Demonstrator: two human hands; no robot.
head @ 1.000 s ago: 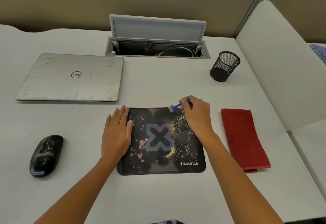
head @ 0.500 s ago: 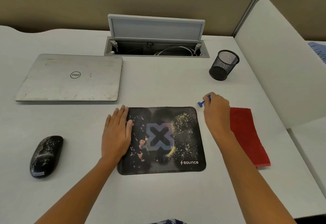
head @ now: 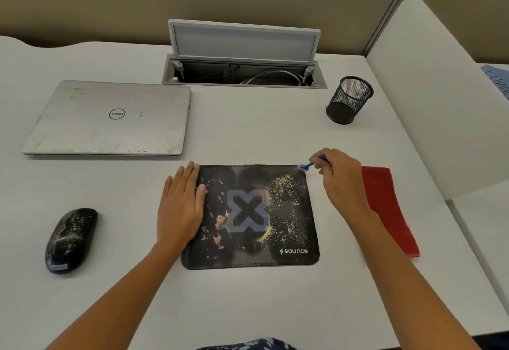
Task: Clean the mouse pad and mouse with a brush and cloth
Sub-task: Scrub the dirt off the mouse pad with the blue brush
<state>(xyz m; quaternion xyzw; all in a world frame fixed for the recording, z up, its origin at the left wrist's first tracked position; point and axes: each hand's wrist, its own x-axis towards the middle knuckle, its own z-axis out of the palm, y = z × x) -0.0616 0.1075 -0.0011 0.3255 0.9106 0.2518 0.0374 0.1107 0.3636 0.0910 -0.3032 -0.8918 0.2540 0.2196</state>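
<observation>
Two grips are at the mouse pad [head: 256, 214], which lies flat on the white counter [head: 248, 134] straight ahead of the person. The left grip [head: 180, 209] lies palm down with straight fingers, pressing the pad's 9 o'clock edge. The right grip [head: 340, 181] pinches a small blue brush [head: 309, 164], whose head sits at the pad's 1 o'clock corner; whether it touches the pad cannot be told. Yellow crumbs speckle the pad's 3 o'clock half and orange bits its 9 o'clock half. The black mouse [head: 71, 239], also speckled, lies well apart at 9 o'clock, beyond the left grip. The red cloth [head: 385, 206] lies at 3 o'clock, partly behind the right wrist. A closed silver laptop [head: 110, 118] lies at 11 o'clock, an open cable hatch [head: 242, 74] at 12, and an upright mesh cup [head: 349, 100] at 1.
</observation>
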